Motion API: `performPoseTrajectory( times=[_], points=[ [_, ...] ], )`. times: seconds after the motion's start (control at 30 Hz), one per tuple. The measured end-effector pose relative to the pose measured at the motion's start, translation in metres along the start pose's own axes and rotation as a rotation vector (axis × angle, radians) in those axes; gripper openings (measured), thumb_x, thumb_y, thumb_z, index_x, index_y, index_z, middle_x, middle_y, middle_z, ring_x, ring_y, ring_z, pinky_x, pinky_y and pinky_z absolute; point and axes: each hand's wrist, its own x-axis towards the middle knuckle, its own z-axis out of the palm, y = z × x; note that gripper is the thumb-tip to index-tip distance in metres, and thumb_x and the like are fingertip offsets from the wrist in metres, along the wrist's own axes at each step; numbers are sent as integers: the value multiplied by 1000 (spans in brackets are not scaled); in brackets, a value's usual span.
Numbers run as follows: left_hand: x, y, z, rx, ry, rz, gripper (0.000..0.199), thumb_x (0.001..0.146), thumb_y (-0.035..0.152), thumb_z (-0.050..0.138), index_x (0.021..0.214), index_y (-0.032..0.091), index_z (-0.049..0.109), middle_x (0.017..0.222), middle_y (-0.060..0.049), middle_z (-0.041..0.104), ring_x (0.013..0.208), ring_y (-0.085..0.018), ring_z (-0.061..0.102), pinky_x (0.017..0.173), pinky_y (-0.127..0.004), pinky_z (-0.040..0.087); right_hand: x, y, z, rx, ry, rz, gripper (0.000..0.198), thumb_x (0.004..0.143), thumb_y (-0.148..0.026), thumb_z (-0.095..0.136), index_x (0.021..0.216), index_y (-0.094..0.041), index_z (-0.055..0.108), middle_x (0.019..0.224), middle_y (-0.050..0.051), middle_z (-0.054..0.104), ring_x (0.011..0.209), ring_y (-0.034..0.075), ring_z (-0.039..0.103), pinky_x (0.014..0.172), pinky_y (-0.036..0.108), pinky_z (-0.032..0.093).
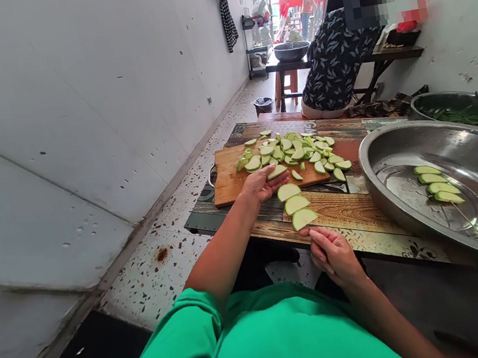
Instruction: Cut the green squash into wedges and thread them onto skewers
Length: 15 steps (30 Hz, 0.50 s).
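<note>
My right hand is closed, gripping the lower end of a skewer. Three half-moon slices of a green-skinned, pale vegetable, like zucchini, are threaded on this skewer. Beyond its far end, my left hand pinches one more zucchini slice, thumb on top and fingers beneath. That slice is at the near edge of a wooden cutting board. A heap of cut zucchini slices covers much of the board and spills past its right side.
At right stands a wide steel basin holding a finished-looking skewer of zucchini slices. Behind it is another basin with long green vegetables. A person in a leaf-patterned top sits ahead. A white wall runs along the left.
</note>
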Motion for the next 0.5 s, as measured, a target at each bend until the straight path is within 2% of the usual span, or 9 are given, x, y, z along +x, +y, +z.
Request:
performPoseTrajectory(
  times=[0.07, 0.1, 0.17, 0.23, 0.3, 0.37, 0.43, 0.5],
  points=[
    [0, -2, 0, 16, 7, 6, 8, 85, 7, 57, 90, 14, 55, 77, -7, 69, 70, -22, 72, 73, -39, 60, -1, 2, 1, -198, 123, -113, 38, 80, -48, 60, 94, -14, 68, 40, -9, 38, 32, 7, 33, 35, 20, 26],
    [-1, -3, 1, 27, 6, 11, 8, 85, 8, 57, 90, 14, 55, 76, -7, 69, 70, -21, 72, 72, -38, 60, -1, 2, 2, -312, 185, -189, 36, 81, -47, 60, 92, -14, 70, 44, -5, 47, 39, 10, 44, 39, 22, 33],
    [-1, -6, 1, 46, -2, 28, 6, 86, 9, 56, 89, 14, 54, 74, -6, 69, 68, -20, 72, 71, -37, 60, -3, 1, 4, -502, 275, -340, 32, 81, -44, 59, 87, -16, 72, 62, 4, 63, 61, 17, 60, 55, 27, 46],
    [0, -8, 2, 47, -21, 39, 5, 86, 9, 57, 88, 13, 54, 74, -6, 69, 68, -20, 72, 73, -36, 60, -5, -1, 6, -576, 292, -405, 30, 81, -43, 57, 85, -17, 72, 72, 7, 66, 71, 19, 63, 64, 29, 49],
    [0, -9, 3, 31, -43, 33, 5, 85, 9, 57, 87, 13, 54, 74, -7, 69, 70, -21, 72, 75, -37, 60, -6, -3, 8, -506, 221, -330, 31, 83, -44, 56, 86, -17, 70, 57, 1, 57, 55, 15, 56, 53, 26, 45],
    [1, -9, 3, 12, -66, 20, 5, 85, 9, 57, 86, 13, 54, 75, -8, 69, 72, -22, 73, 77, -39, 60, -5, -3, 9, -305, 113, -180, 33, 83, -48, 56, 89, -17, 67, 44, -7, 40, 37, 9, 37, 38, 22, 32],
    [3, -9, 3, -1, -79, 14, 6, 84, 8, 58, 85, 13, 55, 76, -8, 69, 73, -23, 73, 78, -41, 60, -4, -2, 10, -74, 32, -58, 34, 81, -50, 58, 90, -17, 64, 41, -12, 29, 30, 5, 21, 32, 20, 21],
    [4, -9, 3, -9, -80, 15, 8, 82, 7, 60, 85, 13, 55, 75, -7, 69, 71, -23, 73, 76, -40, 60, -2, -1, 10, 65, 8, -3, 33, 79, -49, 62, 90, -18, 62, 40, -14, 26, 28, 3, 14, 31, 19, 17]
  ],
)
